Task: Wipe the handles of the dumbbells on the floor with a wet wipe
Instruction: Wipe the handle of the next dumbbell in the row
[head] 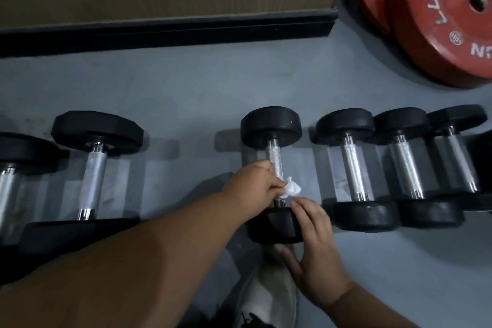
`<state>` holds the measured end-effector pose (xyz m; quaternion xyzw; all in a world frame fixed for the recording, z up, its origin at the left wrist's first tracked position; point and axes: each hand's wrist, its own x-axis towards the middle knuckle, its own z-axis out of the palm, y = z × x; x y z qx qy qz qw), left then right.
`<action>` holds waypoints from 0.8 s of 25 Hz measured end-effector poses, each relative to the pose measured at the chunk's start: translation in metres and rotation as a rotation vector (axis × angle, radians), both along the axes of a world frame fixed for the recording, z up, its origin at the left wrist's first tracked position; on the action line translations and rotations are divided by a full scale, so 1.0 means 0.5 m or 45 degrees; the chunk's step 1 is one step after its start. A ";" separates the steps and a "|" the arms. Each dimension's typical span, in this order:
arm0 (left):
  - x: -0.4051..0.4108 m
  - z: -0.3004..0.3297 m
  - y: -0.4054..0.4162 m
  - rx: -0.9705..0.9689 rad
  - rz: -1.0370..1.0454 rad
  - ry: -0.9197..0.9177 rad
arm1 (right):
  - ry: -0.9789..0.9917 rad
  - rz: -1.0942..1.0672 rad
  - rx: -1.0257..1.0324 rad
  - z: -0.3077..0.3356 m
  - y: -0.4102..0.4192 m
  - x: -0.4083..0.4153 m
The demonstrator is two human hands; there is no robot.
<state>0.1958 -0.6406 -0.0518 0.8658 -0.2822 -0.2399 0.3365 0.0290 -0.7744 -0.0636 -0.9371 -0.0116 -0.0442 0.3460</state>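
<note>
A row of black-headed dumbbells lies on the grey floor (186,88), every chrome handle running away from the viewer toward the dark skirting board (165,32), one head near and one head far. At the far left a large dumbbell (10,189) is cut by the frame edge, and just beside it lies a second large dumbbell (91,176), its handle tilting slightly rightward at the far end. After a gap of bare floor comes the middle dumbbell (273,146), whose knurled handle leans a little to the left as it goes away. The left hand (253,189) reaches in from the lower left and pinches a crumpled white wet wipe (291,190) against the near end of that handle, fingers curled round the wipe, just above the near head. The right hand (311,242) lies just right of and below the wipe, its fingers fairly straight and spread over the near head, thumb along that head's near edge, one fingertip close to the wipe; whether it touches the wipe cannot be told. Below the hands a pale shoe (269,298) shows. To the right three smaller dumbbells (354,165) lie close together, parallel, handles slanting to the left at the far end. At the upper right two red weight plates (439,21) lean upright.
</note>
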 end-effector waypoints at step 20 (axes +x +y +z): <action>0.016 -0.025 0.043 -0.112 -0.046 0.106 | 0.050 0.011 -0.228 -0.006 0.045 0.021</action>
